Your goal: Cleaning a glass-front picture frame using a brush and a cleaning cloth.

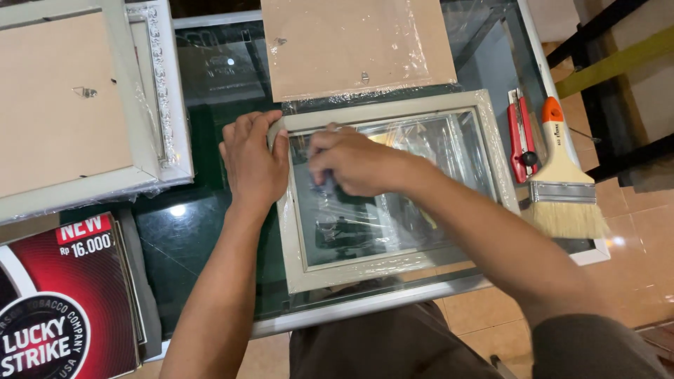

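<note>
From the head camera we see a grey picture frame (393, 203), plastic-wrapped, lying mid-table. Our left hand (254, 158) clasps its ten o'clock corner, fingers curled over the edge. Our right hand (354, 161) presses bunched fingertips onto the glass. At three o'clock lie a paintbrush (565, 186) and a red utility knife (521, 137).

This is looking like a small framing workshop. Plastic-wrapped frames (393, 196) are lying on a glass surface (203, 231), with more stacked at ten o'clock (84, 105) and a backing board (351, 45) at twelve. A brush (565, 182) and a red cutter (521, 137) are sitting at three o'clock, above a tiled floor (632, 260).
</note>
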